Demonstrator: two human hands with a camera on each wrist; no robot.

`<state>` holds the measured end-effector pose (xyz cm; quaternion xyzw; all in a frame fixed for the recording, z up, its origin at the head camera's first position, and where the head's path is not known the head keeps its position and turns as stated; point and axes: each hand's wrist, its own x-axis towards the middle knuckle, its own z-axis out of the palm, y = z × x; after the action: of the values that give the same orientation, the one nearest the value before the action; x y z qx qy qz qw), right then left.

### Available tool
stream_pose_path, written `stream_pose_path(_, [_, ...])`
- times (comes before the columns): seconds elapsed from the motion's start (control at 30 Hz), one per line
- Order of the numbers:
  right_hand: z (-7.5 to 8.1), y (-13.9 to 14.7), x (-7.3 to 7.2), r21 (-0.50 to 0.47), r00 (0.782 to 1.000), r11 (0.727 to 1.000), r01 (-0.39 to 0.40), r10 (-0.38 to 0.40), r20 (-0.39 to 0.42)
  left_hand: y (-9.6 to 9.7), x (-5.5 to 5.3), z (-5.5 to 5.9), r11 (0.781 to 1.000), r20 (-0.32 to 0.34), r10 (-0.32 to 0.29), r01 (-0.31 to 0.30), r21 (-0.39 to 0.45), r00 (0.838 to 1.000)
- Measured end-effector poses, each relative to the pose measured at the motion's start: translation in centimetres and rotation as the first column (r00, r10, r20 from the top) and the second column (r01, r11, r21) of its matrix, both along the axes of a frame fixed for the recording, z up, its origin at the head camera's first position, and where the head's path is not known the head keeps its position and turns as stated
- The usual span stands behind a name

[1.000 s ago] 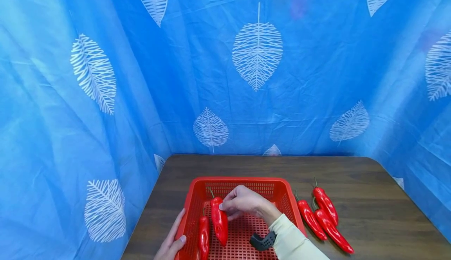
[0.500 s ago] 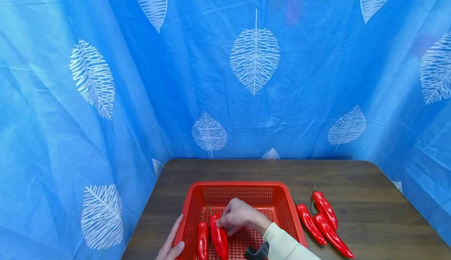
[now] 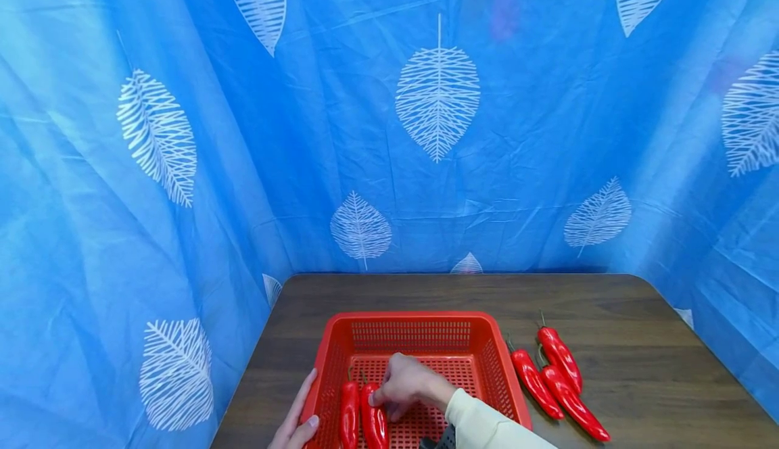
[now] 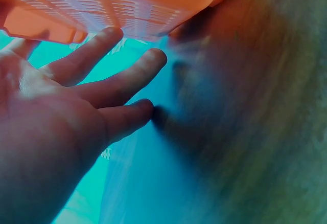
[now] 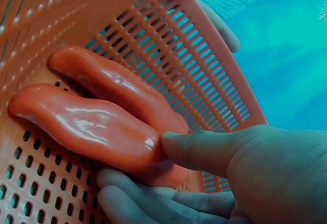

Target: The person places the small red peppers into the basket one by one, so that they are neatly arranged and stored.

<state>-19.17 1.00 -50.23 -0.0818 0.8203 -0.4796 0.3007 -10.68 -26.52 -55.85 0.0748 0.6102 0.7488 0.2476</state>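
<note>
In the head view, my right hand (image 3: 404,385) reaches into a red plastic basket (image 3: 420,317) and holds a glossy red chili pepper (image 3: 374,418). The right wrist view shows the thumb on top of this pepper (image 5: 102,127) and the fingers along its side, low against the slotted floor. A second red pepper (image 3: 349,408) lies close alongside, nearer the left wall. My left hand (image 3: 295,418) is at the basket's left side, its thumb by the rim. The left wrist view has its fingers (image 4: 122,83) fairly straight and spread by the outer wall.
Several more things share the brown wooden table (image 3: 633,341): 3 red peppers lie right of the basket, one near its wall (image 3: 535,385), one behind (image 3: 560,358), one in front (image 3: 575,405). A blue leaf-print curtain (image 3: 517,131) surrounds the table.
My right hand has lowered the pepper to the basket floor and brought it parallel and close to the other one. The head view has shifted slightly. The left hand stays at the basket's side.
</note>
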Motion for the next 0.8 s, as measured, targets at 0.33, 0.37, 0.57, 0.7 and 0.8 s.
stream_pose_path(0.33, [0.0, 0.2, -0.4, 0.005, 1.000, 1.000, -0.020, 0.020, -0.010, -0.1, 0.1, 0.1, 1.000, 0.018, 0.000, 0.000, 0.010, 1.000])
stream_pose_path(0.37, [0.1, 0.2, -0.5, 0.009, 1.000, 1.000, -0.018, 0.019, -0.011, -0.2, 0.1, 0.2, 1.000, 0.018, -0.003, 0.003, 0.011, 1.000])
stream_pose_path(0.57, [0.9, 0.6, -1.1, 0.016, 0.999, 1.000, -0.007, 0.008, -0.051, -0.4, 0.1, 0.2, 1.000, 0.030, -0.006, 0.006, 0.017, 1.000])
stream_pose_path(0.7, [1.7, 1.4, -1.1, -0.025, 0.998, 1.000, -0.016, 0.015, -0.060, -0.4, 0.1, 0.1, 1.000, 0.022, -0.009, 0.009, 0.008, 1.000])
stream_pose_path(0.8, [2.7, 2.3, -1.4, -0.063, 0.998, 0.998, -0.017, 0.013, -0.064, -0.3, 0.1, 0.2, 1.000, 0.015, -0.013, 0.013, 0.000, 1.000])
